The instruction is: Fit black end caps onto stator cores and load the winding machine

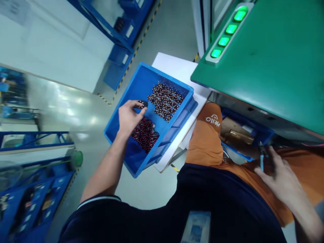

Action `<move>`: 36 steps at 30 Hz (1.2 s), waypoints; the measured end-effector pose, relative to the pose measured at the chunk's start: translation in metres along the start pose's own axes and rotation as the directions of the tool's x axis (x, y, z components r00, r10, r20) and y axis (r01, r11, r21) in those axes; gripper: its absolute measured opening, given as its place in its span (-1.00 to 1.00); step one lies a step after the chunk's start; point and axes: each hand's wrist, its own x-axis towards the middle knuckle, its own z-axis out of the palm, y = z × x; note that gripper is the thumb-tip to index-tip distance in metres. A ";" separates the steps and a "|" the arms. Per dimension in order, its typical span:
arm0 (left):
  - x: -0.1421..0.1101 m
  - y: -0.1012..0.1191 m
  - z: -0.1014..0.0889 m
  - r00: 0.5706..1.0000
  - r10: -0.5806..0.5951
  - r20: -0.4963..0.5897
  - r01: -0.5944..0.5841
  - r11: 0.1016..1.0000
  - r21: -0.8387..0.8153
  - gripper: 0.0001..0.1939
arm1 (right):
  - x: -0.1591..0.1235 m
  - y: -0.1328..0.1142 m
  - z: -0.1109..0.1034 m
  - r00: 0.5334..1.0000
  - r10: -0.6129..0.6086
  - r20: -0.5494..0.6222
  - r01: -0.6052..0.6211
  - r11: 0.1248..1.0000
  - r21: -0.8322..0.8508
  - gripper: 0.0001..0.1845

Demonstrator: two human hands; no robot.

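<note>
Over a blue plastic bin [126,165], my left hand [129,118] pinches a small dark round part [143,104] between thumb and fingers. Below that hand in the bin lies a pile of dark parts with red dots [145,135]. Another group of dark parts with copper-coloured spots [165,101] is packed at the bin's far right side. By my right thigh, my right hand [280,175] is closed around small pliers or cutters with light-blue handles [262,158]. The tool's jaws point away from me, and some of the fingers are blurred.
The bin stands on a white table [174,67]. A green bench top [273,64] with lit green buttons [223,41] lies to the right. Under it sits a blue crate holding cardboard [231,131]. Blue racks [37,202] stand at left.
</note>
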 end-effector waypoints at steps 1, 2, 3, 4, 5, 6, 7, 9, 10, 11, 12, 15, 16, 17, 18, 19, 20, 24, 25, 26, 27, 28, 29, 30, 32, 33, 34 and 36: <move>0.015 -0.013 0.006 0.998 -0.036 0.043 0.034 0.999 0.037 -0.85 | 0.001 -0.005 0.000 1.000 0.010 0.012 -0.010 1.000 0.000 0.08; 0.027 -0.023 0.015 0.994 -0.065 0.084 0.060 0.996 0.063 -0.84 | 0.002 -0.010 0.000 1.000 0.010 0.011 -0.010 1.000 0.005 0.08; 0.037 -0.031 0.025 0.989 -0.090 0.120 0.080 0.993 0.087 -0.82 | 0.003 -0.015 0.000 1.000 0.000 0.010 0.000 1.000 0.015 0.07; 0.044 -0.037 0.036 0.982 -0.112 0.155 0.096 0.990 0.108 -0.79 | 0.004 -0.018 -0.001 1.000 -0.014 0.001 0.014 0.999 0.029 0.05; 0.049 -0.041 0.046 0.973 -0.130 0.189 0.108 0.987 0.123 -0.75 | 0.004 -0.021 -0.001 1.000 -0.026 -0.007 0.026 0.999 0.044 0.04; 0.052 -0.043 0.055 0.965 -0.143 0.221 0.116 0.985 0.131 -0.71 | 0.005 -0.023 -0.002 0.999 -0.028 -0.015 0.029 0.998 0.055 0.02; 0.053 -0.044 0.063 0.956 -0.149 0.252 0.119 0.984 0.132 -0.69 | 0.005 -0.023 -0.003 1.000 -0.022 -0.018 0.023 0.998 0.058 0.02; 0.053 -0.043 0.073 0.942 -0.146 0.301 0.114 0.986 0.120 -0.68 | 0.006 -0.021 -0.005 1.000 0.004 -0.009 -0.004 0.998 0.056 0.04; 0.053 -0.043 0.076 0.939 -0.137 0.315 0.106 0.988 0.113 -0.69 | 0.007 -0.018 -0.006 1.000 0.017 0.008 -0.017 0.998 0.058 0.05; 0.052 -0.041 0.076 0.938 -0.125 0.323 0.095 0.990 0.108 -0.69 | 0.008 -0.015 -0.006 0.999 0.023 0.027 -0.024 0.998 0.063 0.04; 0.052 -0.040 0.073 0.939 -0.112 0.326 0.081 0.991 0.110 -0.70 | 0.009 -0.013 -0.005 0.999 0.021 0.044 -0.025 0.997 0.075 0.02; 0.051 -0.027 0.054 0.950 -0.053 0.309 0.011 0.991 0.134 -0.61 | 0.008 -0.012 0.001 0.999 -0.004 0.034 -0.001 0.991 0.132 -0.10; 0.051 -0.018 0.044 0.956 -0.020 0.292 -0.022 0.990 0.141 -0.54 | 0.005 -0.016 0.004 1.000 -0.009 0.008 0.007 0.989 0.148 -0.12; 0.051 -0.006 0.034 0.963 0.018 0.267 -0.059 0.988 0.143 -0.49 | 0.000 -0.022 0.007 1.000 -0.007 -0.028 0.012 0.987 0.162 -0.11; 0.051 0.010 0.023 0.971 0.061 0.231 -0.095 0.986 0.138 -0.48 | -0.004 -0.029 0.009 0.999 -0.008 -0.040 0.014 0.986 0.167 -0.08; 0.051 0.029 0.013 0.976 0.109 0.188 -0.133 0.984 0.121 -0.47 | -0.009 -0.037 0.012 1.000 -0.004 -0.023 0.008 0.984 0.180 -0.04; 0.049 0.052 0.005 0.979 0.155 0.134 -0.169 0.981 0.099 -0.40 | -0.013 -0.045 0.014 1.000 -0.004 -0.003 0.004 0.984 0.180 -0.01; 0.024 0.173 -0.010 0.604 0.795 -0.059 -0.797 0.604 -0.023 -0.35 | -0.019 -0.066 0.016 1.000 0.027 0.001 -0.026 0.989 0.146 0.00; 0.012 0.208 -0.007 0.492 0.867 -0.077 -0.870 0.488 -0.064 -0.46 | -0.020 -0.068 0.014 1.000 0.015 0.002 -0.015 0.989 0.147 0.00; -0.001 0.242 0.000 0.386 0.918 -0.091 -0.921 0.377 -0.099 -0.59 | -0.023 -0.070 0.011 1.000 -0.005 0.001 0.004 0.988 0.152 0.01; -0.015 0.275 0.010 0.251 0.961 -0.118 -0.963 0.236 -0.130 -0.71 | -0.027 -0.072 0.008 1.000 -0.028 -0.003 0.029 0.987 0.161 0.02; -0.027 0.306 0.024 0.144 0.979 -0.148 -0.986 0.128 -0.109 -0.75 | -0.031 -0.073 0.004 0.999 -0.052 -0.012 0.053 0.984 0.173 0.04; -0.039 0.332 0.041 0.083 0.986 -0.147 -0.996 0.076 -0.049 -0.70 | -0.037 -0.072 0.001 0.997 -0.073 -0.026 0.077 0.979 0.187 0.06; -0.048 0.354 0.059 0.104 0.983 -0.152 -0.995 0.103 -0.017 -0.69 | -0.043 -0.071 -0.003 0.995 -0.090 -0.045 0.097 0.974 0.203 0.08; -0.059 0.381 0.094 0.145 0.978 -0.148 -0.989 0.147 0.005 -0.72 | -0.055 -0.066 -0.007 0.990 -0.110 -0.094 0.129 0.963 0.237 0.10; -0.062 0.388 0.109 0.173 0.973 -0.152 -0.985 0.175 -0.001 -0.75 | -0.061 -0.061 -0.007 0.986 -0.116 -0.120 0.143 0.956 0.254 0.10; -0.063 0.390 0.120 0.190 0.969 -0.160 -0.982 0.190 -0.015 -0.79 | -0.066 -0.056 -0.008 0.982 -0.118 -0.145 0.154 0.950 0.272 0.08; -0.063 0.387 0.132 0.218 0.956 -0.194 -0.976 0.209 -0.067 -0.86 | -0.075 -0.047 -0.007 0.974 -0.113 -0.196 0.170 0.937 0.307 0.01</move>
